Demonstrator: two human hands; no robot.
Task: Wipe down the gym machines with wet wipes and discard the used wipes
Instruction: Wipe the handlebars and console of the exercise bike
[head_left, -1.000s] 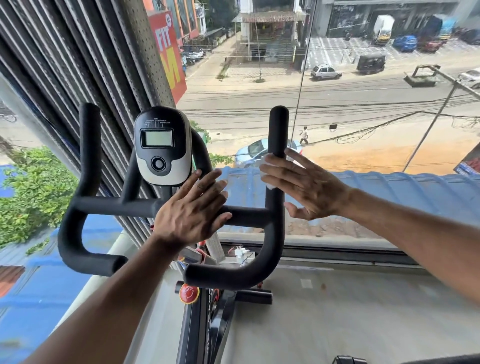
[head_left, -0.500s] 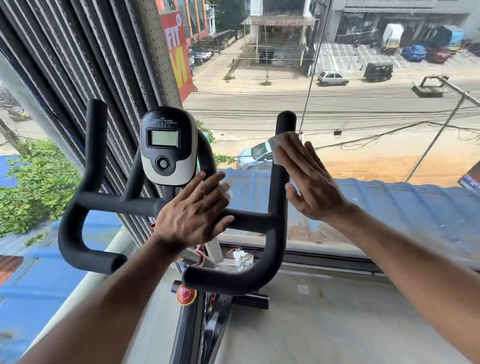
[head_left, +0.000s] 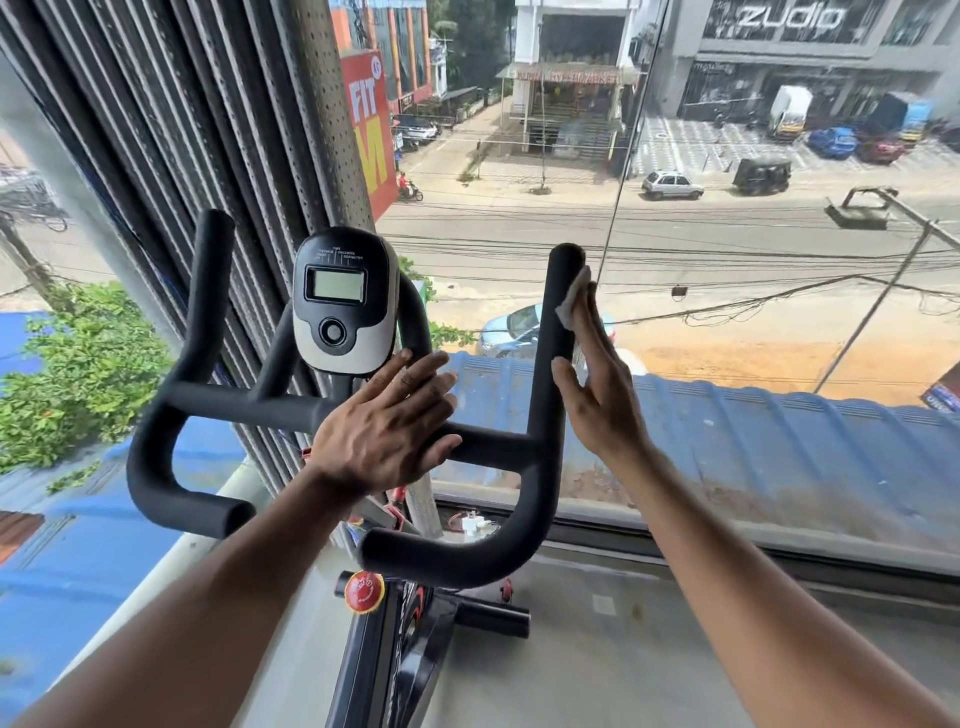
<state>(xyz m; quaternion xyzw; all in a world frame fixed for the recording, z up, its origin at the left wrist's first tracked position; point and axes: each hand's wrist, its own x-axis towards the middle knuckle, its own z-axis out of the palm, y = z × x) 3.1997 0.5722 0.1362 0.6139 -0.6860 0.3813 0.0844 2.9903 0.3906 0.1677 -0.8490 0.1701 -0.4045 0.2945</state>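
An exercise bike stands in front of me with black foam handlebars (head_left: 545, 467) and a grey-and-black console (head_left: 340, 301). My right hand (head_left: 597, 384) lies flat against the right upright grip (head_left: 558, 291), pressing a white wet wipe (head_left: 574, 299) to the grip's outer side near its top. My left hand (head_left: 387, 431) rests palm down, fingers spread, on the handlebar's crossbar just below the console. It holds nothing.
A large glass window (head_left: 727, 312) rises just beyond the handlebars, over a street. A dark perforated column (head_left: 234, 130) stands at the left. Below, the bike frame carries a red knob (head_left: 365, 592) above a grey floor (head_left: 597, 649).
My right hand has slid the wipe up the right upright grip, from about mid-height to near the top. My left hand has stayed on the crossbar.
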